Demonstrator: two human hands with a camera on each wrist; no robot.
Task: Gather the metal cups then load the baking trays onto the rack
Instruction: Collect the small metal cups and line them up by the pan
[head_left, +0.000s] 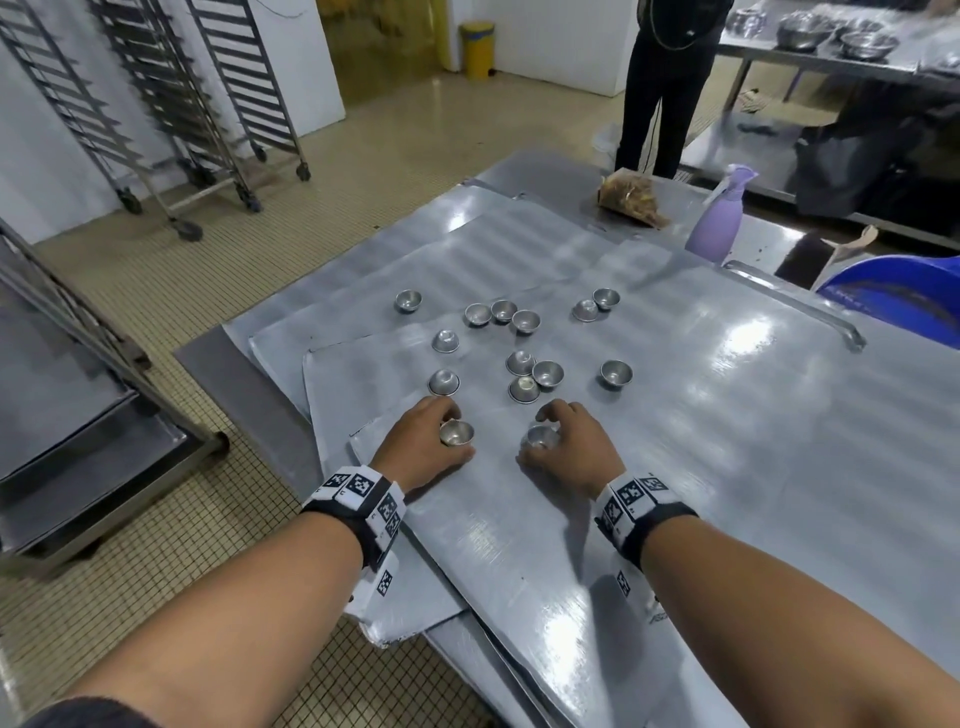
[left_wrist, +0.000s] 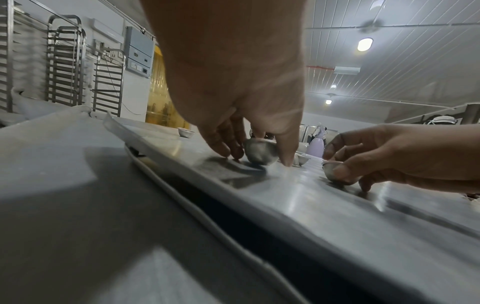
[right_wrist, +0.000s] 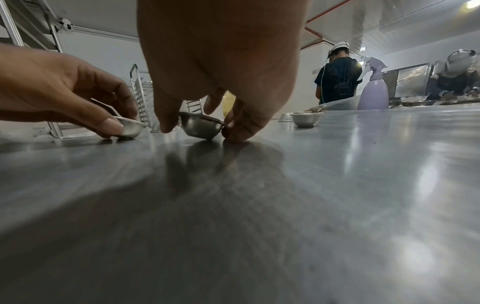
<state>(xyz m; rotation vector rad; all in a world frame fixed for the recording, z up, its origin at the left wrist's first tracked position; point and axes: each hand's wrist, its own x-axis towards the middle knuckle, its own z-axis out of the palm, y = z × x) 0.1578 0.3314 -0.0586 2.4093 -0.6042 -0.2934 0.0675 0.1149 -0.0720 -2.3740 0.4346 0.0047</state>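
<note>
Several small metal cups (head_left: 546, 374) lie scattered over a fanned stack of flat baking trays (head_left: 675, 405) on the table. My left hand (head_left: 434, 439) pinches one metal cup (head_left: 456, 433) between thumb and fingers, low on the top tray; the left wrist view shows that cup (left_wrist: 260, 151) touching the tray. My right hand (head_left: 566, 441) grips another cup (head_left: 543, 437) the same way, tilted on the tray in the right wrist view (right_wrist: 201, 127). The two hands sit side by side, a short gap apart.
Wheeled tray racks (head_left: 218, 104) stand at the back left and another rack (head_left: 67, 395) close on my left. A purple spray bottle (head_left: 719, 218), a bag of scraps (head_left: 631, 200) and a blue tub (head_left: 904, 296) sit at the table's far right. A person (head_left: 670, 78) stands beyond.
</note>
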